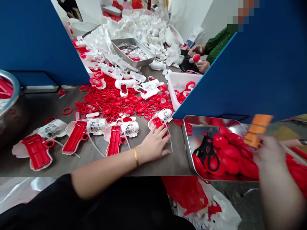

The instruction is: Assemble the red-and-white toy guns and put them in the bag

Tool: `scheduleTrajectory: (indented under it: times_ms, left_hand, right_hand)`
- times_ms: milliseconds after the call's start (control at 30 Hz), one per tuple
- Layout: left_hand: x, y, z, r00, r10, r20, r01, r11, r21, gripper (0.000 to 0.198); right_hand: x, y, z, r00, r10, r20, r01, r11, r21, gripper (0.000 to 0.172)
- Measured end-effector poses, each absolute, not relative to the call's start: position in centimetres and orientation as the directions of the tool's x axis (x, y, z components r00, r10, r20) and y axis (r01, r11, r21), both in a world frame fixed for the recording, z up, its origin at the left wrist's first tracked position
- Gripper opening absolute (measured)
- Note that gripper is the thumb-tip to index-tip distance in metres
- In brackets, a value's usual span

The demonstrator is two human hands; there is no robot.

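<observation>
My left hand [154, 143] lies over a red-and-white toy gun half [159, 121], its fingers stretched out across the red handle and the thumb apart. Three similar toy gun halves [114, 139] lie in a row to the left, with pale thin strips hanging from them. On the right, my right hand [271, 153] is blurred by motion and closed on a flat orange block with dark bands [259, 129]. It is above the right side of a metal tray [188, 147] that holds red domed parts [230, 150] and black-handled scissors [209, 153].
Red rings and small parts [115, 99] are heaped ahead, with white shells [141, 28] behind. Blue partitions [240, 73] stand on both sides. A metal bowl [14, 80] is at left. Across the table, a co-worker's hands [202, 65] hold a red-and-white piece beside a white bin [176, 83].
</observation>
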State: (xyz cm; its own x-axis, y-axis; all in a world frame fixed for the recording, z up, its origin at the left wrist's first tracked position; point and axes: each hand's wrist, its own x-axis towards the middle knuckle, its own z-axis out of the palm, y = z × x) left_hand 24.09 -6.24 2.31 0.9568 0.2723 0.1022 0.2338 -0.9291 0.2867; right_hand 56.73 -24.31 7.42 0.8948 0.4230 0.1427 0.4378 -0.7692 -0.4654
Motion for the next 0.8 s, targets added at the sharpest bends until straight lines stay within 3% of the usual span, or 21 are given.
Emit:
scheduleTrajectory:
  times_ms: [67, 133, 233, 300, 367, 533, 700, 800]
  left_hand:
    - [22.4, -6.6, 2.2, 0.962, 0.248, 0.114, 0.199, -0.923, 0.329, 0.045]
    - [20.2, -7.0, 2.4, 0.947, 0.290, 0.140, 0.215, -0.893, 0.395, 0.035]
    - [19.0, -7.7, 2.0, 0.837, 0.497, 0.230, 0.361, -0.817, 0.450, 0.049]
    - [19.8, -7.9, 1.2, 0.726, 0.628, 0.282, 0.478, -0.754, 0.451, 0.066]
    - [20.9, -7.7, 0.4, 0.659, 0.697, 0.282, 0.554, -0.704, 0.445, 0.073]
    - [20.7, -7.7, 0.0, 0.725, 0.642, 0.248, 0.489, -0.734, 0.472, 0.054]
    - [18.8, -9.2, -0.4, 0.673, 0.669, 0.317, 0.432, -0.703, 0.565, 0.069]
    - [18.7, -9.5, -0.9, 0.645, 0.692, 0.323, 0.430, -0.679, 0.595, 0.065]
  right_hand:
    - [54.4, -24.7, 8.8, 0.903, 0.417, 0.106, 0.327, -0.504, -0.799, 0.052]
    - [51.6, -24.1, 9.7, 0.892, 0.452, -0.013, 0.093, -0.212, -0.973, 0.036]
    - [46.9, -21.2, 9.6, 0.739, 0.641, -0.206, -0.083, -0.217, -0.973, 0.017]
    - [44.1, -18.2, 8.9, 0.524, 0.812, -0.256, -0.060, -0.265, -0.962, 0.029]
    - [41.9, -14.9, 8.0, 0.348, 0.898, -0.269, -0.008, -0.284, -0.959, 0.038]
    - [39.4, -7.9, 6.5, 0.221, 0.971, -0.095, 0.092, -0.118, -0.989, 0.032]
    - [37.7, -6.0, 4.3, 0.119, 0.947, -0.299, -0.066, -0.293, -0.954, 0.026]
    - [37.3, -6.3, 3.4, 0.124, 0.935, -0.332, -0.169, -0.310, -0.936, 0.019]
